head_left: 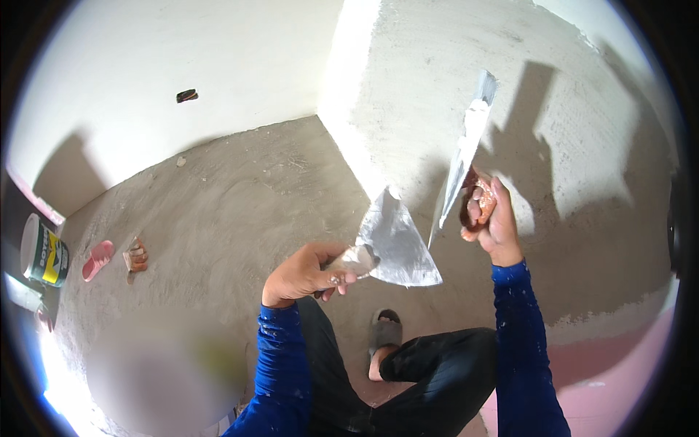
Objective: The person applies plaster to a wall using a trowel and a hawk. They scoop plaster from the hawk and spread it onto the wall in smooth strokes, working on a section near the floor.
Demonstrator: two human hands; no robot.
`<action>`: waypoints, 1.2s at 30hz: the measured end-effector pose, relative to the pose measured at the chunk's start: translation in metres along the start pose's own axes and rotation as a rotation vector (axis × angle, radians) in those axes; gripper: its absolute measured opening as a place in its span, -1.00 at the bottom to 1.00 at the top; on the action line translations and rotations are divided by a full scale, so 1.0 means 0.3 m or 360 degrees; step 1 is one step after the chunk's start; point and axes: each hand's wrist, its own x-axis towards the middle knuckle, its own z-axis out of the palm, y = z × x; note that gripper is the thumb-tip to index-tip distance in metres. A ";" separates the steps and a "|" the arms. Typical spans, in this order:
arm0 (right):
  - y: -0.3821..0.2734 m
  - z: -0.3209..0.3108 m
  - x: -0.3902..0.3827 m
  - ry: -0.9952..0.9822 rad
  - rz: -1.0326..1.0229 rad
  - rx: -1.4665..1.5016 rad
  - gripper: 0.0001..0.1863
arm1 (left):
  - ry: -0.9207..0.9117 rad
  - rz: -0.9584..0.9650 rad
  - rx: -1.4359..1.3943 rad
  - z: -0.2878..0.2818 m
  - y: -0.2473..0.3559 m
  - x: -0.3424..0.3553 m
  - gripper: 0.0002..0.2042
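In my left hand [304,275] is a wide putty knife [400,244], its fingers wrapped round the handle and the flared metal blade pointing right. My right hand [495,222] grips the orange-brown handle of a plastering trowel [466,149]. The long trowel blade stands steeply tilted, seen almost edge-on, with white putty along its upper part. Its lower end is close to the putty knife's blade; whether they touch I cannot tell. Beyond both tools is a grey wall [429,95] with a white coated strip at the corner.
A white wall [218,44] with a dark socket hole [187,95] meets the dusty floor [218,189]. At left are a labelled bucket [44,251], a pink slipper [98,260] and a brownish object [135,256]. A blurred pale round shape [164,371] fills the lower left. My sandalled foot [386,331] is below.
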 end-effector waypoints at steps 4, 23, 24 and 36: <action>0.035 0.031 0.020 -0.0122 0.0116 0.0307 -0.46 | -0.0196 -0.0043 0.0071 0.072 -0.003 0.039 -0.58; 0.290 -0.136 0.101 -0.0607 0.0521 -0.0665 -0.54 | 0.0234 0.0266 -0.0228 0.106 0.054 -0.005 -0.61; 0.259 -0.152 0.095 -0.0670 0.0550 -0.0729 -0.55 | 0.0238 0.0315 -0.0269 0.101 0.050 -0.008 -0.62; 0.229 -0.142 0.083 0.0040 -0.0177 0.0023 -0.52 | -0.0129 0.0023 -0.0014 0.062 -0.087 0.090 -0.52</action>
